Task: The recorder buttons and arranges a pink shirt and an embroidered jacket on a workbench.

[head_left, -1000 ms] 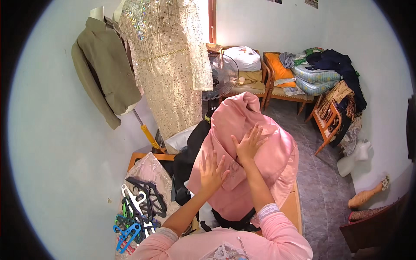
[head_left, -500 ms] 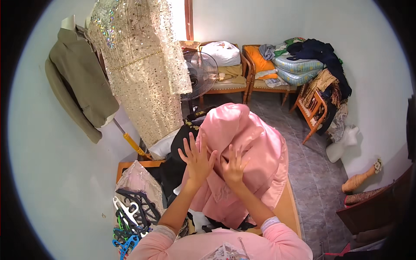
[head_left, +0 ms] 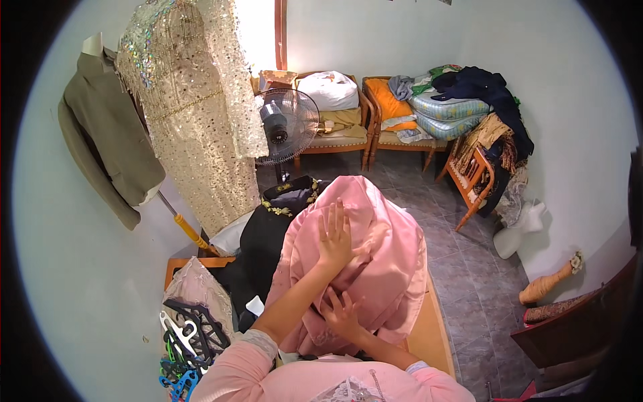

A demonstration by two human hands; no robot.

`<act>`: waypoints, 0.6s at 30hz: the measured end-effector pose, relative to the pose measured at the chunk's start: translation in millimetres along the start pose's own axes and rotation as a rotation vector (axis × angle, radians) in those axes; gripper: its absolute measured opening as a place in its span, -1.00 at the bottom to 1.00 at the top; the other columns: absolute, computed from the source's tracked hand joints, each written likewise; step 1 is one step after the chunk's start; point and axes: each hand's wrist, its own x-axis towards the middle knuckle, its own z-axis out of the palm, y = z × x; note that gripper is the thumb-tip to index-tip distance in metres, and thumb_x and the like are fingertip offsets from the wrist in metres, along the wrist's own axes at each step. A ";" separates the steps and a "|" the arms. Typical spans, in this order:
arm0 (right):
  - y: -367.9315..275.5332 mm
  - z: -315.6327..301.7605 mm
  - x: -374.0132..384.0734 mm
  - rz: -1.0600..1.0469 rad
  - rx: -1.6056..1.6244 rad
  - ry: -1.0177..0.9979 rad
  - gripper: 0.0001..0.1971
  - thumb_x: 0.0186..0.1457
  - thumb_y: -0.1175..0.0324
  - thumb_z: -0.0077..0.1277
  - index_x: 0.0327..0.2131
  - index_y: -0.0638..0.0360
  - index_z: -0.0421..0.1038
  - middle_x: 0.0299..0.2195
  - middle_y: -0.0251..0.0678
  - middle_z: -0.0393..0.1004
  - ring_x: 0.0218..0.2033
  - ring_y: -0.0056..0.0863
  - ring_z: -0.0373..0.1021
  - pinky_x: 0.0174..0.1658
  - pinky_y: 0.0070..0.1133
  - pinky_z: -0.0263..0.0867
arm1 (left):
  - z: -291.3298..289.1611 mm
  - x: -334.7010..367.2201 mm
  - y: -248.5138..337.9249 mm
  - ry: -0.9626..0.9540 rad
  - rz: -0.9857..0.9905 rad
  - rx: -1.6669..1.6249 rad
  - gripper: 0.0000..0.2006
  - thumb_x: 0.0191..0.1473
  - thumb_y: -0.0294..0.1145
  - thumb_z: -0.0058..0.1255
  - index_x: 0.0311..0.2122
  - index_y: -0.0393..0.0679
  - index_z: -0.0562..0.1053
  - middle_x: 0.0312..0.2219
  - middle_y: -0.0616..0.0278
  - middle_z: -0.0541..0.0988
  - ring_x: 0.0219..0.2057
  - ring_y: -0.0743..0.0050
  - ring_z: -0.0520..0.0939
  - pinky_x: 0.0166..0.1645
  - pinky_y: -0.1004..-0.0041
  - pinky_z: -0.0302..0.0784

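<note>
A pink satin garment (head_left: 392,268) lies bunched in a mound in front of me, its folds rising at the far end. Over its middle, my left hand (head_left: 335,236) is stretched out with its fingers together and pointing away. Lower down and closer to my body, my right hand (head_left: 342,315) has its fingers spread at the garment's near folds. Neither hand grips the cloth. Left of the pink satin, a black garment with gold trim (head_left: 258,234) is partly covered by it.
Several plastic hangers (head_left: 194,335) lie at the near left beside a pale lace cloth (head_left: 197,285). Beyond stand a sequinned gown (head_left: 194,114), an olive jacket (head_left: 110,127) on a stand and a fan (head_left: 288,127). Chairs piled with cloth (head_left: 335,144) line the back wall.
My left hand has moved up and right across the satin, while my right hand has come down toward my body. The mound is lower and reshaped, and the view has shifted slightly.
</note>
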 end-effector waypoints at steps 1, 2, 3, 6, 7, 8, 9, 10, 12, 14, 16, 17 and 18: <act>1.2 -2.7 -6.1 -0.011 0.050 0.005 -0.89 0.04 0.19 -0.05 -0.42 -0.20 0.49 0.15 -0.40 0.21 0.27 -0.11 -0.20 0.17 0.15 -0.60 | 0.9 -1.2 3.7 -0.088 -0.007 0.026 0.06 -0.36 0.43 0.00 0.16 -0.23 0.20 0.27 -0.02 -0.09 0.30 0.10 -0.15 0.30 0.02 -0.38; 2.8 -5.1 -11.9 -0.023 0.102 0.008 -0.87 0.06 0.20 -0.07 -0.43 -0.16 0.49 0.15 -0.45 0.21 0.29 -0.13 -0.23 0.18 0.14 -0.64 | 8.0 -5.5 3.0 -0.090 0.005 0.135 0.05 -0.37 0.41 0.02 0.16 -0.22 0.21 0.27 -0.04 -0.10 0.30 0.10 -0.16 0.31 0.02 -0.39; 6.5 -7.6 -17.8 -0.038 0.114 -0.032 -0.85 0.07 0.15 -0.08 -0.40 -0.18 0.50 0.14 -0.46 0.22 0.30 -0.16 -0.24 0.17 0.12 -0.70 | 15.1 -6.8 1.3 -0.092 0.003 0.136 0.05 -0.37 0.41 0.02 0.16 -0.22 0.21 0.27 -0.04 -0.10 0.30 0.10 -0.16 0.31 0.02 -0.39; 21.8 -22.2 -12.0 -0.076 0.309 0.030 -0.79 0.04 0.07 -0.06 -0.31 -0.20 0.52 0.14 -0.45 0.22 0.30 -0.20 -0.24 0.15 0.10 -0.79 | 31.2 -18.6 -11.5 -0.154 -0.080 0.089 -0.19 -0.17 0.19 0.00 0.17 -0.10 0.23 0.27 -0.04 -0.10 0.31 0.12 -0.14 0.30 0.02 -0.35; 32.4 -23.6 -10.1 -0.063 0.305 0.039 -0.74 0.02 0.04 -0.06 -0.24 -0.21 0.51 0.15 -0.44 0.21 0.30 -0.22 -0.25 0.14 0.11 -0.82 | 38.2 -21.7 -15.2 -0.154 -0.083 0.091 -0.19 -0.17 0.19 0.00 0.17 -0.10 0.23 0.27 -0.04 -0.10 0.31 0.12 -0.14 0.30 0.02 -0.35; 43.4 -24.4 -7.7 -0.055 0.307 0.047 -0.68 0.01 0.01 -0.06 -0.17 -0.22 0.50 0.15 -0.43 0.21 0.31 -0.24 -0.25 0.12 0.11 -0.85 | 43.4 -26.4 -22.3 -0.074 -0.042 0.176 -0.28 -0.11 0.07 -0.01 0.17 -0.02 0.24 0.27 -0.03 -0.10 0.30 0.09 -0.11 0.29 0.00 -0.31; 55.2 -23.7 -4.2 -0.008 0.246 0.026 -0.63 0.01 0.03 -0.08 -0.07 -0.29 0.45 0.16 -0.40 0.18 0.29 -0.17 -0.21 0.12 0.15 -0.79 | 48.1 -31.8 -30.1 0.005 -0.003 0.262 -0.37 -0.06 -0.05 -0.03 0.17 0.06 0.25 0.27 -0.03 -0.10 0.29 0.06 -0.08 0.29 -0.02 -0.26; 68.9 -21.7 3.5 0.071 0.179 0.010 -0.63 0.02 0.05 -0.08 -0.06 -0.30 0.44 0.16 -0.37 0.17 0.27 -0.11 -0.18 0.12 0.17 -0.74 | 45.0 -33.1 -35.3 0.067 -0.024 0.182 -0.43 -0.05 -0.21 -0.06 0.16 0.16 0.26 0.27 -0.04 -0.08 0.28 -0.01 -0.03 0.26 -0.08 -0.17; 97.9 -21.0 28.7 0.259 0.047 -0.073 -0.64 0.03 0.09 -0.09 -0.05 -0.30 0.42 0.17 -0.29 0.13 0.24 0.00 -0.13 0.12 0.20 -0.65 | 17.2 -32.1 -40.0 -0.005 -0.123 -0.001 -0.43 -0.05 -0.22 -0.05 0.15 0.18 0.27 0.26 -0.05 -0.07 0.27 -0.06 -0.01 0.23 -0.12 -0.13; 125.2 -18.8 55.3 0.404 0.013 -0.071 -0.62 0.03 0.09 -0.08 -0.04 -0.23 0.41 0.17 -0.17 0.10 0.21 0.07 -0.12 0.12 0.21 -0.59 | -2.6 -38.9 -51.1 0.063 -0.180 0.068 -0.43 -0.07 -0.22 0.02 0.13 0.22 0.29 0.25 -0.09 -0.06 0.24 -0.15 0.03 0.18 -0.18 -0.07; 150.8 -4.8 67.9 0.488 0.010 -0.005 -0.58 0.03 0.08 -0.07 -0.01 -0.14 0.38 0.18 -0.08 0.06 0.21 0.10 -0.13 0.12 0.21 -0.56 | -22.4 -40.6 -62.8 0.101 -0.257 0.052 -0.42 -0.07 -0.19 0.06 0.14 0.24 0.27 0.24 -0.13 -0.04 0.21 -0.24 0.05 0.13 -0.23 -0.05; 160.5 0.0 74.6 0.530 -0.015 -0.009 -0.56 0.03 0.07 -0.06 0.01 -0.10 0.35 0.18 -0.05 0.04 0.22 0.11 -0.15 0.12 0.21 -0.55 | -28.7 -42.3 -68.4 0.091 -0.282 0.085 -0.39 -0.05 -0.17 0.06 0.17 0.30 0.22 0.23 -0.15 -0.04 0.21 -0.25 0.03 0.14 -0.23 -0.09; 170.5 0.0 78.8 0.536 -0.014 -0.069 -0.48 0.01 0.02 -0.02 0.05 0.00 0.30 0.19 -0.05 0.00 0.24 0.07 -0.19 0.13 0.20 -0.51 | -36.0 -43.4 -70.0 0.066 -0.328 0.093 -0.37 -0.05 -0.17 0.05 0.19 0.37 0.18 0.23 -0.17 -0.06 0.22 -0.26 0.01 0.15 -0.23 -0.12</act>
